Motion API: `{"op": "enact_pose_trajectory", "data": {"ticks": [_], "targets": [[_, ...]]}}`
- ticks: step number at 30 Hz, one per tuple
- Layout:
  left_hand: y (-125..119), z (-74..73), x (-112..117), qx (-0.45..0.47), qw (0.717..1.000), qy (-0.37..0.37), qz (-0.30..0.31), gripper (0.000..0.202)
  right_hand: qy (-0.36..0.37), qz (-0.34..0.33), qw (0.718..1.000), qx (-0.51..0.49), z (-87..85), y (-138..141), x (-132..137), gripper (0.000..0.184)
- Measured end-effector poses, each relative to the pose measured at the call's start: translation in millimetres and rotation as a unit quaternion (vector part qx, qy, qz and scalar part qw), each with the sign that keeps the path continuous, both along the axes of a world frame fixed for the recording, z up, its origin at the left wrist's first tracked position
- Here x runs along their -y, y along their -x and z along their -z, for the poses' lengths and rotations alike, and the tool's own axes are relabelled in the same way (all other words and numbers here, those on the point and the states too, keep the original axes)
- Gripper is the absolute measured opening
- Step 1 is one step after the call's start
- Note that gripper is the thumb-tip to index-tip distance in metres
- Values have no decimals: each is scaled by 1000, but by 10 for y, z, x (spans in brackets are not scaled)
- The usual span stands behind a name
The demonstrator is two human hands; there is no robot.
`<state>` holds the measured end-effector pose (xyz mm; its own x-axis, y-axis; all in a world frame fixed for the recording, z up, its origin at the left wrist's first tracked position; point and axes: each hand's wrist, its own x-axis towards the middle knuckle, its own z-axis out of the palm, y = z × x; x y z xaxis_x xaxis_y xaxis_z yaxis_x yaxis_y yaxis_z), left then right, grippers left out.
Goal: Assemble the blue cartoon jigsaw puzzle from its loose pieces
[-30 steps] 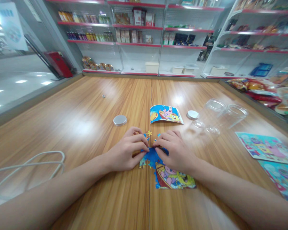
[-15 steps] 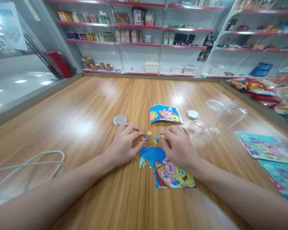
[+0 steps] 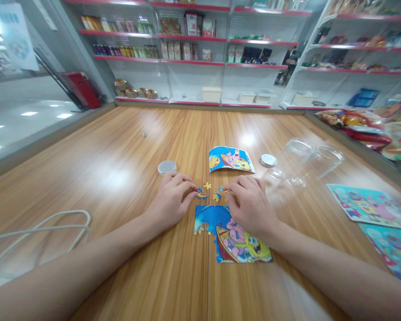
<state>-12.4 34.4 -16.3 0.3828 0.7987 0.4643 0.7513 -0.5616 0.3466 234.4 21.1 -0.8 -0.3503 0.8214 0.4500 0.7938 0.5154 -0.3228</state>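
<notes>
Left fingers (image 3: 187,188) pinched on a loose piece (image 3: 201,194); right fingers (image 3: 235,187) curled, tips down at a second piece (image 3: 224,189), grip not discernible. Shifted within the last second off the top edge of the half-built puzzle (image 3: 235,244) to the scattered pieces just beyond it. Puzzle now uncovered, flat at mid-table, nearer the near edge of the table (image 3: 120,151). Left hand (image 3: 169,203) and right hand (image 3: 250,206) palm-down, wrists low, forearms converging from the near corners. Printed picture (image 3: 232,159) farther out.
</notes>
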Motion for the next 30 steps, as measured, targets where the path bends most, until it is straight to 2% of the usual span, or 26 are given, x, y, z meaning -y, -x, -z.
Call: {"op": "enact_pose_trajectory", "data": {"ticks": [3,7,10,15,22,30], "targets": [[-1,-1,0,-2,1000,1,-4,13,-1,1,1000,6,-9,-17,-4,25],[6,10,-1,-5,1000,-2,-7,12,-49,-16,998,38,-30,-92,-48,29],[9,8,5,-6,1000,1,-11,11,-70,-15,996,58,-59,-147,-75,23],[3,-15,18,-9,1000,8,-18,12,-42,-6,997,70,-92,-166,-75,6],[3,-2,20,-8,1000,3,-17,11,-39,58,997,42,-39,-211,-151,9],[6,-11,23,-6,1000,11,-16,11,-28,42,999,9,-4,-252,-133,11]]}}
